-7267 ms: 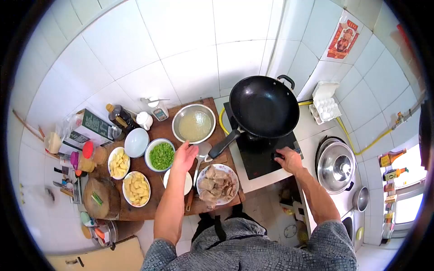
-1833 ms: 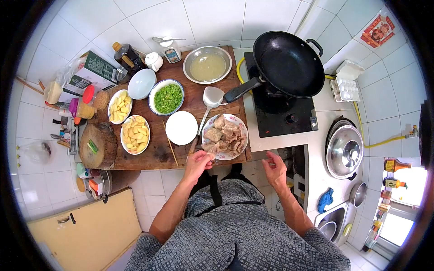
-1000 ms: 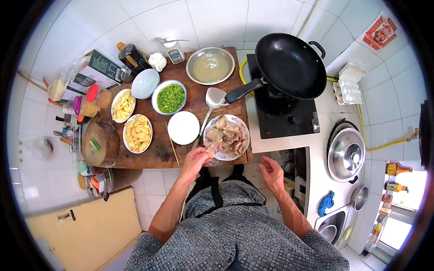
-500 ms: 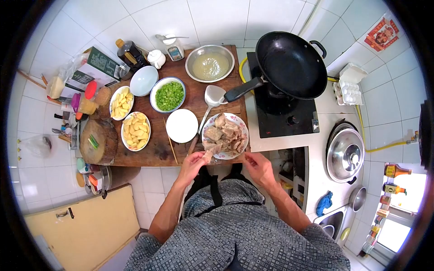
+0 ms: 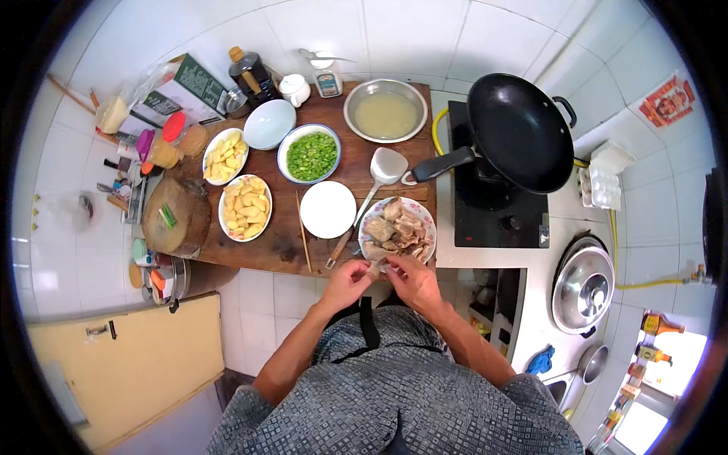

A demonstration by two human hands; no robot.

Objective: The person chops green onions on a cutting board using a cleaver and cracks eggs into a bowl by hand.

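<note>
A small piece of cooked meat [image 5: 372, 271] is pinched in my left hand [image 5: 347, 282], just past the near rim of a flowered plate. My right hand [image 5: 413, 282] meets it there with fingers closed on the same piece, over the plate's near edge. Brown chunks of meat [image 5: 402, 227] fill the plate [image 5: 430, 218]. To its left lie a metal spatula [image 5: 387, 167] with a wooden handle and a white round plate [image 5: 328, 210]. A pair of chopsticks [image 5: 303, 233] rests farther left.
Chopped green pepper fills a bowl [image 5: 283, 161]; two plates hold yellow slices [image 5: 244, 206]. A metal basin [image 5: 422, 114] of cloudy liquid stands behind. On the right, a black wok [image 5: 519, 133] sits on an induction cooker [image 5: 500, 227]. A round chopping block [image 5: 182, 220] is far left.
My right hand has moved left from the plate's right side to join my left hand at the meat piece. The view has shifted, so the table things appear farther right.
</note>
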